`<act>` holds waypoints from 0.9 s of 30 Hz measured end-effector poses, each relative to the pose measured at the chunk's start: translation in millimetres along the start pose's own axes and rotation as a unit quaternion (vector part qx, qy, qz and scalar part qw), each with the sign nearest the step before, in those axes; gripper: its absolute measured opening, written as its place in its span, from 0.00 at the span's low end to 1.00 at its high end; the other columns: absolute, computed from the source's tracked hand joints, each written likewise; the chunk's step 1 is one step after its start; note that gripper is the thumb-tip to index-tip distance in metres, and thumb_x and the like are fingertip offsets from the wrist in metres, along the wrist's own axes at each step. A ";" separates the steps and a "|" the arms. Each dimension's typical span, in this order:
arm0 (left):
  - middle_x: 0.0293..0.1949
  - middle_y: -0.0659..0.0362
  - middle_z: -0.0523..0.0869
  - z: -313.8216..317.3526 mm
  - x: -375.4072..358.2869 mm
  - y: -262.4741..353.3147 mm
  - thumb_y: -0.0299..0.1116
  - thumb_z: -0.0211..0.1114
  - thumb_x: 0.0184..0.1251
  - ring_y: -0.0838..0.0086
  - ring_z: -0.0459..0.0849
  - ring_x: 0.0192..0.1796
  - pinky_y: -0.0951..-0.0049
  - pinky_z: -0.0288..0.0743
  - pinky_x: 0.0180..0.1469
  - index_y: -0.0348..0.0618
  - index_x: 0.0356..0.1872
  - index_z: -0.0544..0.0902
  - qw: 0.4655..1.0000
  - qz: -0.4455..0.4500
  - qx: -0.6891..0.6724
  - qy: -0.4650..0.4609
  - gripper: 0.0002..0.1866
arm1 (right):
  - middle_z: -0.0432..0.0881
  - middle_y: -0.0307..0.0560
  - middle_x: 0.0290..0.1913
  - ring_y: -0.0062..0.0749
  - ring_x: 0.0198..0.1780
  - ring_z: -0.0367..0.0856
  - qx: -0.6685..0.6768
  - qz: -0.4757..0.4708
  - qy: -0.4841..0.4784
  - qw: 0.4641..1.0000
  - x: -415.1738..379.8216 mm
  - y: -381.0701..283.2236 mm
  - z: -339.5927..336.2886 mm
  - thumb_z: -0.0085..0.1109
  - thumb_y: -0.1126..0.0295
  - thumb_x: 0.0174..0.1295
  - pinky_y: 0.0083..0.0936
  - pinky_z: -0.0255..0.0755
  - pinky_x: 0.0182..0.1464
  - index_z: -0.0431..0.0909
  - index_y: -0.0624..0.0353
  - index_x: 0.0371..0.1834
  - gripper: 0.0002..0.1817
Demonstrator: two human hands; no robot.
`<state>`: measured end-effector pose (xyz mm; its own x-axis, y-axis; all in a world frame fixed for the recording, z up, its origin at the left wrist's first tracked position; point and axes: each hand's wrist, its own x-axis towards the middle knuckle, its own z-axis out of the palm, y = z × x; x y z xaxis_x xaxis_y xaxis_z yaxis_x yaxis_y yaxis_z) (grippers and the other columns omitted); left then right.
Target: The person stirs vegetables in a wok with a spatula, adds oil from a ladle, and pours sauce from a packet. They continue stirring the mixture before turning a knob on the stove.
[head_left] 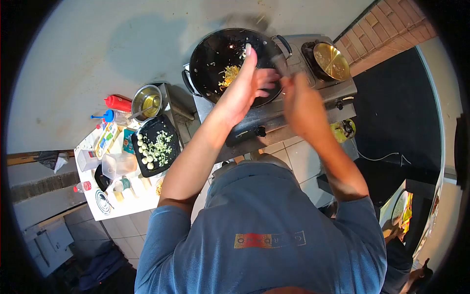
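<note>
Toward the left of the frame, a white side table carries a red bottle, a small steel bowl and a black tray of pale balls and chopped greens, all well apart from the hands.

Left of centre, the person's left hand reaches up over a black wok. Its index finger is stretched toward the upper edge of the frame and the other fingers are curled loosely; whether they grip anything cannot be told.

The wok sits on a steel gas stove at upper centre, holding a small heap of yellow shreds just beside the left hand. It looks heavy, rigid and probably hot. Its two loop handles, one at lower left and one at upper right, seem the safe places to take hold. That handle line, running from lower left to upper right, is its only clear axis. The mouth faces up toward the camera.

Just right of centre, the right hand is blurred. It seems closed around a thin grey tool, but the blur leaves the grasp uncertain. The tool looks stiff and light, with its long axis running from the hand up and left into the wok.

Further right, a brass-coloured lid rests on the second burner.
</note>
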<state>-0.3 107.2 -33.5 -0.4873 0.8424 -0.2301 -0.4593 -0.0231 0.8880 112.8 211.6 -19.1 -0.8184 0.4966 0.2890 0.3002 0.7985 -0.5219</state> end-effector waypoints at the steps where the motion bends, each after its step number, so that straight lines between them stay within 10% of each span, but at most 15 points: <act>1: 0.55 0.48 0.78 0.9 0.0 -2.1 0.77 0.32 0.60 0.66 0.75 0.55 0.72 0.64 0.56 0.25 0.61 0.68 1.000 -0.003 0.000 0.001 0.55 | 0.78 0.67 0.25 0.65 0.28 0.78 -0.055 -0.023 -0.055 0.997 -6.5 3.2 9.7 0.47 0.62 0.69 0.53 0.71 0.31 0.66 0.66 0.33 0.16; 7: 0.54 0.46 0.79 -21.7 6.0 -0.4 0.79 0.29 0.57 0.71 0.75 0.50 0.76 0.66 0.52 0.22 0.60 0.68 0.997 -0.032 0.045 0.060 0.59 | 0.77 0.69 0.22 0.66 0.27 0.78 -0.013 -0.041 0.059 0.997 17.7 2.5 -29.3 0.48 0.63 0.68 0.52 0.71 0.31 0.68 0.67 0.33 0.15; 11: 0.54 0.44 0.79 -1.5 8.8 8.6 0.80 0.31 0.57 0.70 0.77 0.50 0.75 0.67 0.52 0.20 0.61 0.65 1.000 -0.012 0.004 0.014 0.60 | 0.77 0.66 0.26 0.64 0.32 0.77 -0.055 0.055 -0.076 0.994 -1.7 0.5 -9.2 0.46 0.62 0.70 0.48 0.68 0.33 0.71 0.66 0.33 0.17; 27: 0.52 0.45 0.80 -2.6 19.4 -20.3 0.78 0.34 0.58 0.73 0.77 0.48 0.75 0.66 0.54 0.21 0.59 0.67 0.998 -0.063 -0.014 0.024 0.57 | 0.77 0.67 0.22 0.65 0.27 0.78 -0.024 0.020 0.008 0.999 6.1 24.1 -19.4 0.46 0.61 0.69 0.53 0.70 0.31 0.70 0.66 0.33 0.16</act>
<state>-2.4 122.6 -57.0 -0.4584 0.8132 -0.3585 -0.5388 0.0665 0.8398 124.6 240.5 -14.3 -0.7969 0.5343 0.2821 0.3560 0.7924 -0.4953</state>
